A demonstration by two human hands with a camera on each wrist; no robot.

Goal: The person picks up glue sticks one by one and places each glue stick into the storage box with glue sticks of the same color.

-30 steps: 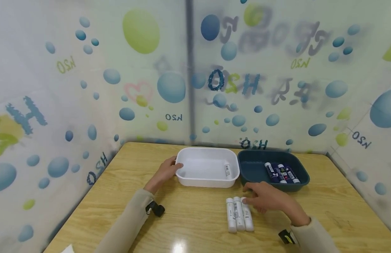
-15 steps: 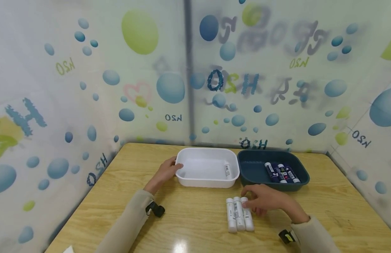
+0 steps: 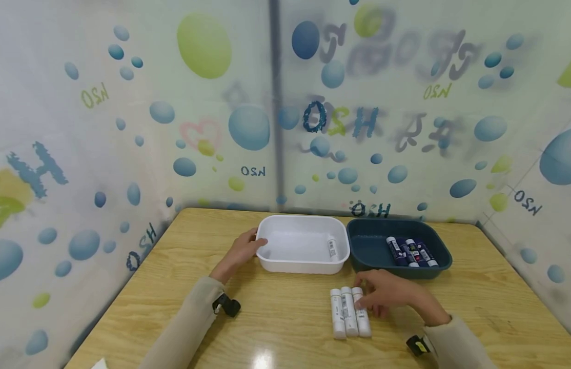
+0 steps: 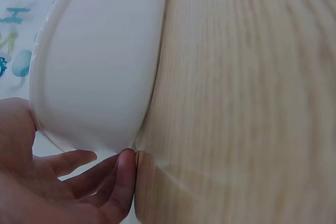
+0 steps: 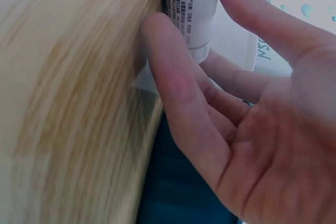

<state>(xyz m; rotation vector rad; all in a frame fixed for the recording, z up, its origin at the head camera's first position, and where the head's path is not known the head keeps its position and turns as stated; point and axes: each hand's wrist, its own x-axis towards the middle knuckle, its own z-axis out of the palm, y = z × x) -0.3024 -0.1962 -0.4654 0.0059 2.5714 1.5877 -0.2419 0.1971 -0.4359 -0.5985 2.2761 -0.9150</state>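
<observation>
My left hand [image 3: 241, 248] grips the left end of a white plastic tray [image 3: 304, 267], thumb over the rim. In the left wrist view, its fingertips [image 4: 126, 166] are under the tray's end, by the table edge. One white glue stick [image 3: 332, 248] lies inside the tray. Nearer to me, three white glue sticks lie side by side on the table. My right hand [image 3: 389, 292] is at the rightmost glue stick [image 3: 363, 323], thumb and curled fingers about its upper part. The right wrist view shows this printed glue stick [image 5: 194, 3] between thumb and fingers.
A dark teal tray [image 3: 368, 236] stands right beside the white one and holds several dark purple glue sticks [image 3: 396, 251] with white caps. A patterned curtain [image 3: 202, 169] hangs behind the wooden table [image 3: 276, 318]. A scrap of white [image 3: 100, 364] shows at the lower left.
My right hand has come slightly nearer to me, its thumb sliding down along the rightmost glue stick. The left hand, trays and glue sticks have stayed in place.
</observation>
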